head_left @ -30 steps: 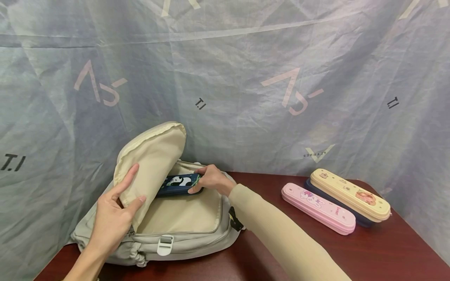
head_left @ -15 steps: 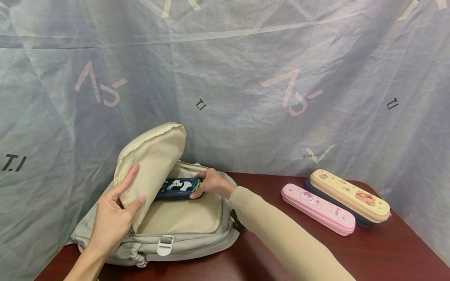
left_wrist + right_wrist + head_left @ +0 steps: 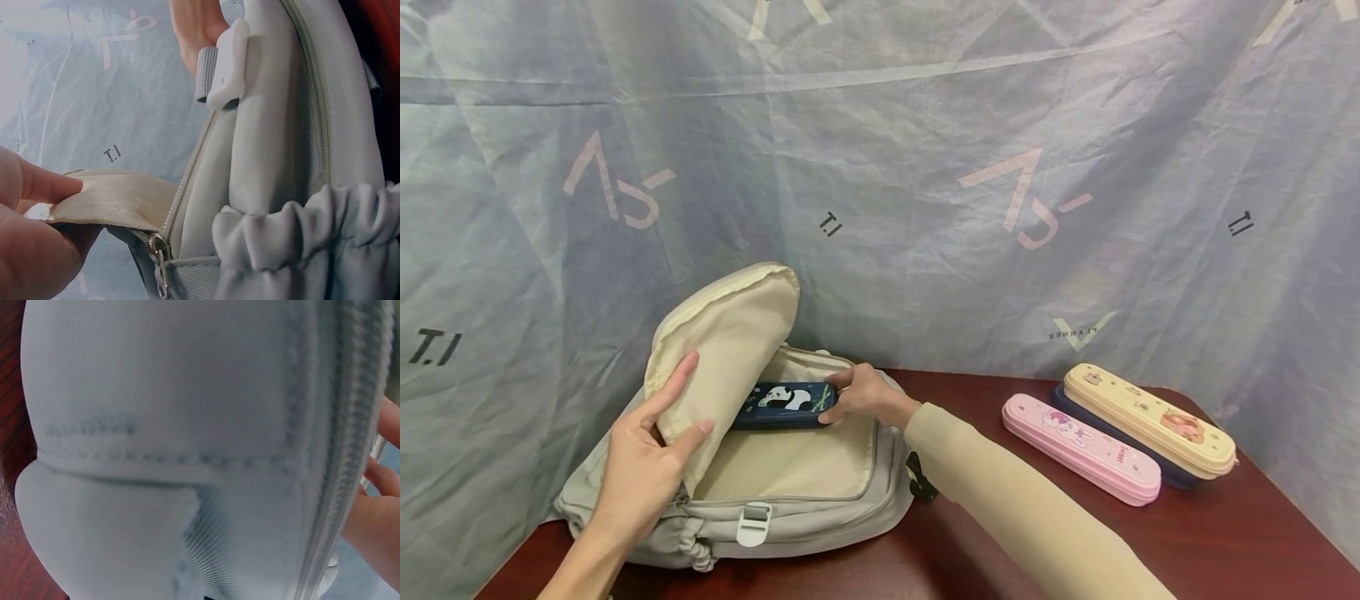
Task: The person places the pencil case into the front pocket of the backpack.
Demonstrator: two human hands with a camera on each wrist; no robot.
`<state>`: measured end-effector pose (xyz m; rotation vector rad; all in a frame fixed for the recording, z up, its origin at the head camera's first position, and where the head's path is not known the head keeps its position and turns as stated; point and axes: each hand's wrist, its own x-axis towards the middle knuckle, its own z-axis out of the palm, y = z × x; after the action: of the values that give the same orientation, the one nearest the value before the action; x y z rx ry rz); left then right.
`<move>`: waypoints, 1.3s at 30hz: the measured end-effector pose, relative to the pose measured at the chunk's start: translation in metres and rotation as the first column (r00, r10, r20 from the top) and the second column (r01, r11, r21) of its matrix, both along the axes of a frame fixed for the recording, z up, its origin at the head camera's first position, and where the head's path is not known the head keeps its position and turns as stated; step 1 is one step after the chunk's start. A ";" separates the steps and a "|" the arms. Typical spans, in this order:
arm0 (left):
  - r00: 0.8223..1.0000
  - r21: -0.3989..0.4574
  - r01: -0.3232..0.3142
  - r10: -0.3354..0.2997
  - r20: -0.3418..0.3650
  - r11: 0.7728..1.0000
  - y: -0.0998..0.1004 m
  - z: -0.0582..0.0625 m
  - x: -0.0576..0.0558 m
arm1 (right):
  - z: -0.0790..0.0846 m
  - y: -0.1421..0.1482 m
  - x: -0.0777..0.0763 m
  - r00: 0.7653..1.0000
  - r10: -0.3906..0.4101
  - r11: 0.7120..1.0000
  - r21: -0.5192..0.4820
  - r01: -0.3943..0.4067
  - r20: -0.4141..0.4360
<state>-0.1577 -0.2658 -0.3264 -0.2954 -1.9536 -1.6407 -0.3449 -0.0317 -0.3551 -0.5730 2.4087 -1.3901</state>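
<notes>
A pale grey backpack (image 3: 820,529) lies on its back on the table, its front flap (image 3: 730,333) unzipped and lifted, with cream lining showing. My left hand (image 3: 643,462) pinches the flap's edge; in the left wrist view the thumb and fingers (image 3: 53,187) sit on either side of the cloth. Inside the open compartment lies a dark blue pencil case (image 3: 786,398) with a panda on its lid. The flap hides its left end. My right hand (image 3: 868,396) holds its right end, thumb at the front edge and fingers behind. The right wrist view shows mostly the bag's side.
On the right of the dark red table (image 3: 970,533) lie a pink pencil case (image 3: 1078,446) and a cream pencil case (image 3: 1150,417), which rests on a dark blue one (image 3: 1180,477). A grey printed cloth (image 3: 925,275) hangs behind.
The panda pencil case has come down slightly and a little to the right in the compartment. My right hand has shifted right, baring more of its end. The left hand stays on the flap.
</notes>
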 end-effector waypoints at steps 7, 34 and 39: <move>1.000 0.010 0.007 -0.007 0.005 1.000 0.000 0.000 -0.001 | -0.001 0.001 0.004 1.000 -0.014 1.000 0.019 0.015 -0.028; 1.000 0.091 0.029 -0.029 0.002 0.995 -0.004 -0.004 -0.004 | 0.021 0.191 0.119 0.864 -0.032 0.994 0.072 0.078 -0.503; 0.998 0.131 0.057 -0.057 -0.002 0.990 -0.002 -0.006 -0.004 | 0.013 0.245 0.138 0.853 -0.152 0.978 0.049 0.202 -0.499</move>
<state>-0.1618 -0.2680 -0.3319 -0.3013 -1.8436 -1.7977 -0.2073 0.2130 -0.3425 -0.7761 2.9872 -1.3013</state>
